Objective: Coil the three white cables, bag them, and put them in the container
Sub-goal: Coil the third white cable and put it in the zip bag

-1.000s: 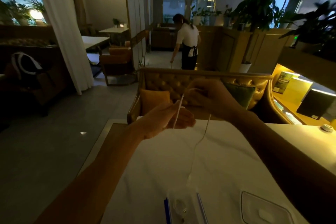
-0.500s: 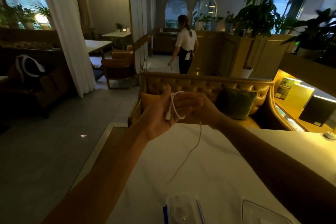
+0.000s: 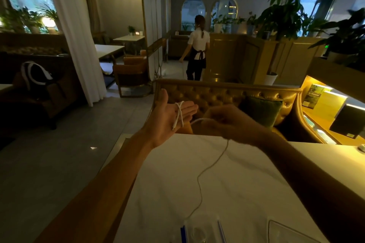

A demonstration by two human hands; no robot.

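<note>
Coiling barely begun: cable crosses twice over the straight-fingered left hand, right hand grip just beside it pinches the next stretch, slack trails below onto the worktop; bagging and container not yet done.

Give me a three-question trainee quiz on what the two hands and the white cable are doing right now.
1. True or false: the white cable is looped round the straight fingers of the left hand.
2. Which of the hands pinches the cable's free run? A: left. B: the right hand.
3. Fill in: below that pinch, the slack trails down to the white ____.

Key: 1 true; 2 B; 3 table.
</note>
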